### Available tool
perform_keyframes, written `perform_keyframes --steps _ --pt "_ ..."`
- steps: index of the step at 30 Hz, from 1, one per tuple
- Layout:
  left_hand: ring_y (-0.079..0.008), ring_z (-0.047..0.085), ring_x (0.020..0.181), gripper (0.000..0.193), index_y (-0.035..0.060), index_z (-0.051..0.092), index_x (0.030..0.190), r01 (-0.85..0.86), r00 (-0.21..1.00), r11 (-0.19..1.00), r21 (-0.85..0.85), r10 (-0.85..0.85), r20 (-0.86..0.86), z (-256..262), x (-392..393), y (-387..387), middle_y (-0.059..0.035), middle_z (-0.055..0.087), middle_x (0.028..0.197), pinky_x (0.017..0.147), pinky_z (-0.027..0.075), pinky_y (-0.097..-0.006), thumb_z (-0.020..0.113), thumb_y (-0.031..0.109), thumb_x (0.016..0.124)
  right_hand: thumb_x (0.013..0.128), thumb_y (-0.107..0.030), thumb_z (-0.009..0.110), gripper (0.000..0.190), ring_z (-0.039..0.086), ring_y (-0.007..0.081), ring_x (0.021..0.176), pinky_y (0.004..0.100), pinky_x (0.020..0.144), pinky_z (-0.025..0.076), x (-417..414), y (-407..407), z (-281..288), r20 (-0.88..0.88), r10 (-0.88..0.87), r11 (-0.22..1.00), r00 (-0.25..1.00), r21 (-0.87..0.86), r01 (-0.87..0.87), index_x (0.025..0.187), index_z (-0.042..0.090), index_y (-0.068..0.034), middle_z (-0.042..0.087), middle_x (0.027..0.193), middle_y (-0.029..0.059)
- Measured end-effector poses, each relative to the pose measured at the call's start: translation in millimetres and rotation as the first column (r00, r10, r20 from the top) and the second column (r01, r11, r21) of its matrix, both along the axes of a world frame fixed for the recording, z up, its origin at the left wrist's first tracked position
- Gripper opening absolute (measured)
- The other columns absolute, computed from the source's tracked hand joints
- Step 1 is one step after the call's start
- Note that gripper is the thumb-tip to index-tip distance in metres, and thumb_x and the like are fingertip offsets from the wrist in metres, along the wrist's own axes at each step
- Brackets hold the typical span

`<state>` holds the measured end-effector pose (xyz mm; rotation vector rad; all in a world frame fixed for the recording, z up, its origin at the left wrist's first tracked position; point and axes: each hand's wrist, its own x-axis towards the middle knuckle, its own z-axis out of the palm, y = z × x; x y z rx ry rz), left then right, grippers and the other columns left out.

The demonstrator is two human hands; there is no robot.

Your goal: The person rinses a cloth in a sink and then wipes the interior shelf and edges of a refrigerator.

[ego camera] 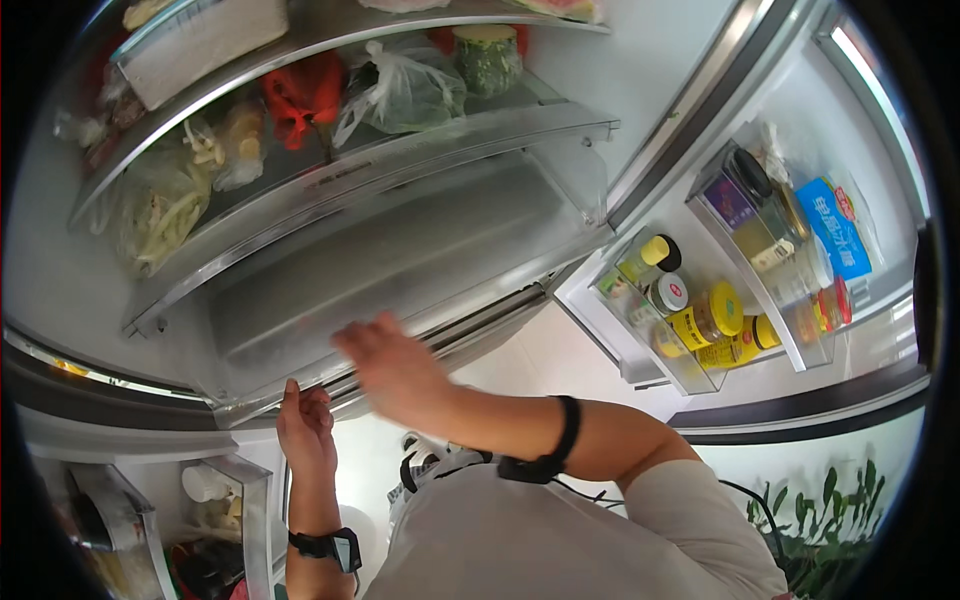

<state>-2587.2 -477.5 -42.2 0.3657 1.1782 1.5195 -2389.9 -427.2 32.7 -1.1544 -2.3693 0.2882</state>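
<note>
In front of me stands an open refrigerator with a clear plastic drawer (390,255) low in its body; nothing shows inside the drawer. My left hand (306,420) is at the drawer's front edge near its left corner, thumb up and fingers curled; whether it grips the edge is hard to tell. My right hand (390,360), blurred, is over the drawer's front rim with its fingers pointing into it, and holds nothing visible. Above the drawer, a shelf carries a cut green squash (487,61), a knotted clear plastic bag (412,90), a red plastic bag (304,94) and bagged pale vegetables (161,217).
The open right door (885,292) has bins with yellow-lidded jars (720,309), a dark-lidded jar (742,176) and a blue packet (834,225). The open left door holds a white-capped container (204,482). A leafy plant (825,510) stands at lower right. A higher shelf holds a plastic container (199,49).
</note>
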Motion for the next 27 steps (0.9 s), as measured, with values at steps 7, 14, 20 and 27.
perform_keyframes --steps 7,14,20,27 --pt "-0.0098 0.051 0.055 0.034 0.0072 0.062 0.093 -0.039 0.999 0.999 -0.007 0.039 0.021 -3 1 4 -0.0082 0.068 0.077 0.045 0.033 -0.0225 0.067 0.038 0.107 0.084 -0.002 0.066 0.049 0.063 0.0302 0.113 0.0425 0.103 0.050 9 12 -13 -0.014 0.035 0.998 0.999 -0.043 -0.036 0.133 0.068 -0.005 0.069 0.127 0.0130" --pt "-0.0099 0.053 0.053 0.036 0.0068 0.062 0.091 -0.088 0.996 0.996 0.008 0.088 0.004 -2 3 5 -0.0094 0.069 0.076 0.043 0.032 -0.0228 0.067 0.038 0.107 0.086 -0.011 0.072 0.028 0.058 0.0388 0.112 0.0456 0.098 0.053 202 42 -3 0.181 -0.625 0.777 0.759 0.238 0.583 0.113 0.076 -0.003 0.064 0.113 0.0198" --pt "-0.0093 0.051 0.051 0.041 0.0067 0.064 0.083 -0.044 0.999 0.999 -0.005 0.044 -0.003 -1 3 4 -0.0075 0.069 0.075 0.043 0.031 -0.0239 0.066 0.040 0.107 0.088 -0.011 0.067 0.019 0.059 0.0444 0.112 0.0511 0.100 0.052 254 91 14 0.351 -0.740 0.668 0.574 0.289 0.686 0.104 0.070 0.000 0.062 0.117 0.0231" --pt "-0.0065 0.044 0.048 0.037 0.0138 0.058 0.083 -0.007 0.999 0.998 0.069 0.005 0.034 -2 3 5 -0.0011 0.063 0.070 0.042 0.027 -0.0238 0.065 0.040 0.107 0.074 -0.049 0.087 0.068 0.059 0.0376 0.116 0.0518 0.102 0.048 244 95 12 0.541 -0.686 0.679 0.487 0.234 0.696 0.114 0.072 0.004 0.069 0.110 0.0174"
